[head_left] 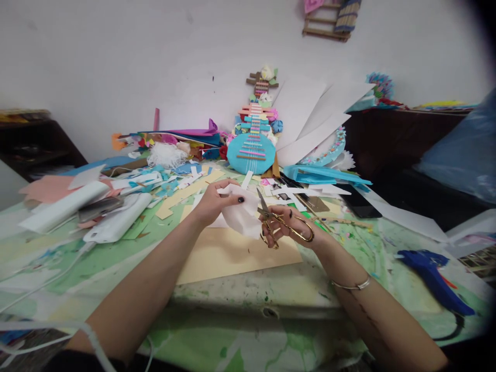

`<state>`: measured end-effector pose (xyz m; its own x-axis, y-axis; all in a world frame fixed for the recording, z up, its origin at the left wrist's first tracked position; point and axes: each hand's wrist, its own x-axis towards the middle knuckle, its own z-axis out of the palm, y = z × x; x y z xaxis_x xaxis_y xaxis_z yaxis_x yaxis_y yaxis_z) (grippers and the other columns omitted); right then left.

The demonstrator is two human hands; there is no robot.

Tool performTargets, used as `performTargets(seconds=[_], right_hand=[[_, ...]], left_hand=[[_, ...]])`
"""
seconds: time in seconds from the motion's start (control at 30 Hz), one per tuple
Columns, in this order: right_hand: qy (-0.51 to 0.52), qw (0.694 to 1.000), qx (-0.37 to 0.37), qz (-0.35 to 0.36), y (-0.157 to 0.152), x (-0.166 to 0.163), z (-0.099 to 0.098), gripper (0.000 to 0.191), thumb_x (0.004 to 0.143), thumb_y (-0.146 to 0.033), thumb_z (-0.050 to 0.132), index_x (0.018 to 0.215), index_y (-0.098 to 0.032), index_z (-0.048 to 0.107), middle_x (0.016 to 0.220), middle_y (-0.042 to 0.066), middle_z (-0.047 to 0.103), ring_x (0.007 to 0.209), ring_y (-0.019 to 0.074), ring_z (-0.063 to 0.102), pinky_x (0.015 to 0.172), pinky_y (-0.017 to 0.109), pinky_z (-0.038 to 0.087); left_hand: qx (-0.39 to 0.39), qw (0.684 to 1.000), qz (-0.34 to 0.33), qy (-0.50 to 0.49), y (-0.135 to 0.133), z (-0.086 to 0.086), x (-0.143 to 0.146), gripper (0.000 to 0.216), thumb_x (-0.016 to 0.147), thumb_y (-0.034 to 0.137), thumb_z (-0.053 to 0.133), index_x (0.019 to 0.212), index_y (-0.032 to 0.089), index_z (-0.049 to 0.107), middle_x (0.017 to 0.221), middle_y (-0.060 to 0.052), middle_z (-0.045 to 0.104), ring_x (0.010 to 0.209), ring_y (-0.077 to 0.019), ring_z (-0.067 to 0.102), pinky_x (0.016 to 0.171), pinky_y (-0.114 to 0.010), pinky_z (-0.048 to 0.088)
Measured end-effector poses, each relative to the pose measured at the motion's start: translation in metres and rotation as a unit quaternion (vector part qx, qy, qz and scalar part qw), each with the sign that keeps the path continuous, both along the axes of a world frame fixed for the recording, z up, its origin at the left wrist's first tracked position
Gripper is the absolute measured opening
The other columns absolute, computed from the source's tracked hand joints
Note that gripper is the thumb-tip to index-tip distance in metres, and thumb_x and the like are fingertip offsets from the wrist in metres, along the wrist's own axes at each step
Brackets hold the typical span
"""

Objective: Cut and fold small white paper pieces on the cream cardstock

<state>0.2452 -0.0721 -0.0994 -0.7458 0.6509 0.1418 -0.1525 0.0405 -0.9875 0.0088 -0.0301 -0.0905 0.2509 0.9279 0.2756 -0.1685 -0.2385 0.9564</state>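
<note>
Between thumb and fingers, my left hand pinches a piece of thin white paper with a curved lower edge. My right hand holds a pair of gold-handled scissors, blades pointing up and left beside the paper's right edge. The blades look parted; whether they touch the paper I cannot tell. Below both hands lies a tan sheet of card. Behind them stands a blue paper instrument model with strings and coloured sticks.
A blue glue gun lies at the right. A black phone and folded blue paper sit at the back right. On the left are a white power strip, a cable and paper scraps. White sheets lean against the wall.
</note>
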Motion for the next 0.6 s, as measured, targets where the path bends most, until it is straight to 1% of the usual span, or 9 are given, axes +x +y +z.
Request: performTargets(seconds=[0.17, 0.27, 0.43, 0.6], right_hand=[[-0.013, 1.000, 0.011, 0.002, 0.0035, 0.0047, 0.0010, 0.056, 0.077, -0.062, 0.055, 0.104, -0.012, 0.057, 0.079, 0.007, 0.059, 0.061, 0.0163, 0.060, 0.055, 0.031, 0.049], [-0.014, 1.000, 0.017, -0.002, 0.0039, 0.0068, 0.0036, 0.060, 0.075, -0.065, 0.056, 0.105, -0.013, 0.056, 0.080, 0.006, 0.057, 0.061, 0.0157, 0.059, 0.055, 0.030, 0.048], [-0.029, 0.999, 0.036, -0.018, 0.0000, 0.0063, 0.0089, 0.059, 0.077, -0.065, 0.053, 0.104, -0.012, 0.056, 0.079, 0.005, 0.057, 0.060, 0.0145, 0.059, 0.056, 0.029, 0.047], [-0.041, 0.998, 0.042, -0.031, -0.0008, 0.0051, 0.0078, 0.056, 0.080, -0.062, 0.051, 0.105, -0.013, 0.056, 0.078, 0.005, 0.057, 0.061, 0.0148, 0.059, 0.056, 0.029, 0.048]], left_hand=[[0.003, 0.999, 0.042, -0.024, 0.0038, 0.0011, -0.0041, 0.035, 0.053, 0.026, 0.082, 0.079, 0.015, 0.060, 0.065, 0.002, 0.060, 0.057, -0.0107, 0.057, 0.052, -0.019, 0.044], [0.005, 0.998, 0.049, -0.024, 0.0053, 0.0012, -0.0057, 0.032, 0.055, 0.028, 0.081, 0.076, 0.015, 0.061, 0.065, 0.002, 0.060, 0.056, -0.0098, 0.056, 0.051, -0.018, 0.043], [-0.001, 0.999, 0.044, 0.027, 0.0020, 0.0010, -0.0033, 0.032, 0.054, 0.031, 0.081, 0.076, 0.014, 0.064, 0.065, 0.000, 0.061, 0.056, -0.0119, 0.056, 0.050, -0.021, 0.043], [-0.001, 0.997, 0.035, 0.069, -0.0005, 0.0005, 0.0003, 0.033, 0.054, 0.035, 0.080, 0.076, 0.014, 0.066, 0.069, -0.002, 0.064, 0.059, -0.0142, 0.057, 0.053, -0.023, 0.045]])
